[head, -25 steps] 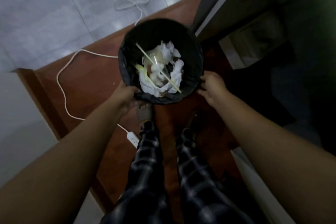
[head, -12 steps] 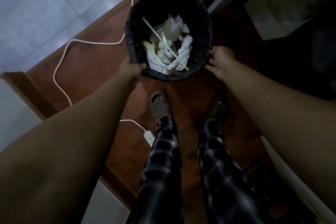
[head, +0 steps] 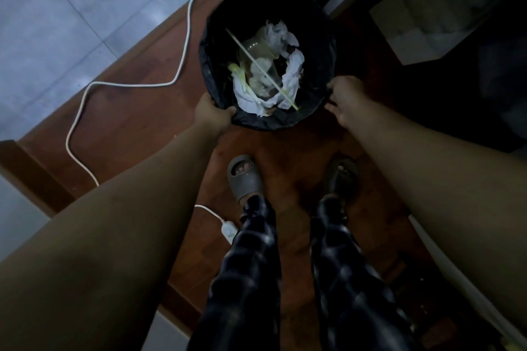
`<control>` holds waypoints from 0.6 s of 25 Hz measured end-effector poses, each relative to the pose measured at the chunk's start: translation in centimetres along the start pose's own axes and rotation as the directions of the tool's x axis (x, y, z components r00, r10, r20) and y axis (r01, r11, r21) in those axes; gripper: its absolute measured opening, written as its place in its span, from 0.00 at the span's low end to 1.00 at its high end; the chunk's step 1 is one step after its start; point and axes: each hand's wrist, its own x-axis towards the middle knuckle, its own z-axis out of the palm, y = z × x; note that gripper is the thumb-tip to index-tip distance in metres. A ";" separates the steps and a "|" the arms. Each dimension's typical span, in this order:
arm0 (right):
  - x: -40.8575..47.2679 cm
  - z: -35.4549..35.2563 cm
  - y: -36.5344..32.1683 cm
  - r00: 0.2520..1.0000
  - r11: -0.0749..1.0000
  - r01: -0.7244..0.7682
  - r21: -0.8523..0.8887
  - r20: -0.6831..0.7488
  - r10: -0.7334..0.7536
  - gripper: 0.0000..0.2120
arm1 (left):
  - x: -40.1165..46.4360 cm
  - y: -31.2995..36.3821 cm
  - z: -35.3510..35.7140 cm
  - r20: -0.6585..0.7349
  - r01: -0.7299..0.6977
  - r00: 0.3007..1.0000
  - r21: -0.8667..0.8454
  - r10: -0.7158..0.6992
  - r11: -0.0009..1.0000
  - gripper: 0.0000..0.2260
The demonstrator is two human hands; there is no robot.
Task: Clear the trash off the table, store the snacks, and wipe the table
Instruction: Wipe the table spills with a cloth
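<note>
Arms reach straight down and forward from either side toward a black-lined trash bin [head: 265, 111] standing on the reddish wooden floor [head: 137, 122]. The left hand [head: 212, 112] curls over the bin's near-left rim, thumb hooked inside, pinching the bag edge. The right hand [head: 343, 101] presses its bent fingers against the near-right rim, gripping the liner there. Inside lie crumpled white tissues [head: 288, 68], a clear plastic cup [head: 258, 48] and a long straw [head: 259, 65]. A white cable [head: 182, 45] snakes across the floor to the left.
</note>
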 end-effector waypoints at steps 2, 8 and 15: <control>0.1 -0.3 -0.3 1.000 0.999 0.000 -0.051 0.006 0.001 0.16 | -0.1 0.5 0.1 0.030 0.020 0.999 0.014 -0.020 1.000 0.23; -3.5 0.0 -2.0 0.986 0.952 0.165 -0.256 0.013 -0.168 0.18 | -2.9 3.3 -2.5 0.066 0.030 0.997 0.102 -0.036 0.994 0.18; -15.2 -1.8 -5.1 0.928 0.899 0.368 -0.237 0.147 -0.341 0.16 | -12.6 9.1 -7.8 0.159 -0.253 0.964 0.313 0.212 0.916 0.27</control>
